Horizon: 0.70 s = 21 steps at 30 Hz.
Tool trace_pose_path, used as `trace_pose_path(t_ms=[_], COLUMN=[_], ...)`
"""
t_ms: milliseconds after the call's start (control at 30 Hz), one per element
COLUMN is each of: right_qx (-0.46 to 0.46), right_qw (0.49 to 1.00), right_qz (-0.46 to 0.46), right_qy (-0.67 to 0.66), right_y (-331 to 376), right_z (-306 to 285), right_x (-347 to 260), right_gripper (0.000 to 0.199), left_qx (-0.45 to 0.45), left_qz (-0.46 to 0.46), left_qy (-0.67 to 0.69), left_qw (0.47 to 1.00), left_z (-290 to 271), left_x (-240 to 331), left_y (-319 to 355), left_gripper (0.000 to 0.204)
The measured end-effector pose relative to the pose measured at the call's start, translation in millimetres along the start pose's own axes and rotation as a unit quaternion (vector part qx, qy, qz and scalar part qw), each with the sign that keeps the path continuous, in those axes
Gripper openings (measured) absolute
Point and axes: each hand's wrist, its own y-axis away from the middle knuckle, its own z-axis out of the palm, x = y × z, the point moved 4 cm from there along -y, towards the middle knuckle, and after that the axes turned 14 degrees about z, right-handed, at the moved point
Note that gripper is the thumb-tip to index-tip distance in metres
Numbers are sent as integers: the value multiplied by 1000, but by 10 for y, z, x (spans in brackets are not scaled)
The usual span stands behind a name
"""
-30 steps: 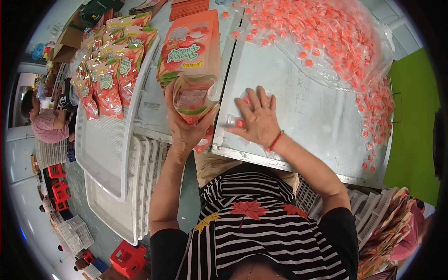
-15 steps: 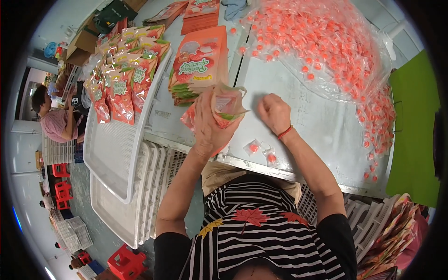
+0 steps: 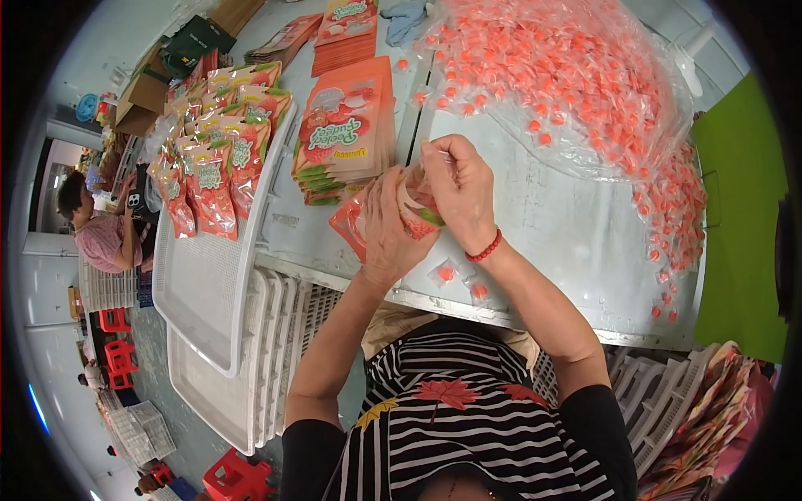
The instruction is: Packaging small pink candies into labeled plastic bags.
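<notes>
Just in front of the stack of flat orange pouches [image 3: 344, 134], I see both hands meeting over the grey table [image 3: 576, 242]. My left hand [image 3: 388, 224] is wrapped around one orange stand-up pouch [image 3: 355, 224], fingers curled over its face and holding it firmly. That pouch is tilted: its long axis runs from lower left, nearer the white tray [image 3: 209, 292], up to the right toward the clear bag of wrapped orange candies [image 3: 568, 75], with the mouth end pointing up and right under my other hand. My right hand [image 3: 458, 190], with a red bead bracelet [image 3: 484, 248] at the wrist, is pinched closed at the pouch's mouth; I cannot tell whether anything is caught between its fingertips, since the fingers hide that spot.

Near the stack, toward my body, two loose wrapped candies [image 3: 447, 273] lie on the table just below my right wrist. Left of the stack, filled pouches [image 3: 213, 167] lie in rows on the white tray. Far left of the stack, another person [image 3: 100, 234] in a pink top is bent over their own work.
</notes>
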Motion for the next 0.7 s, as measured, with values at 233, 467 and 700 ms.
trace_pose_path(t_ms=[233, 467, 700], right_qx=[22, -89, -29], right_qw=[978, 941, 917], right_qz=[-184, -221, -172], right_qy=[91, 238, 358], right_y=[237, 172, 814], right_z=[77, -18, -812], right_x=[-90, -239, 267], right_gripper=[12, 26, 40], left_qx=[20, 23, 115], left_qz=[21, -74, -38], left_qy=[-25, 98, 50], left_qw=[999, 992, 991], left_z=[27, 33, -403], left_x=[36, -77, -201], left_y=[-17, 20, -6], left_gripper=[84, 88, 104])
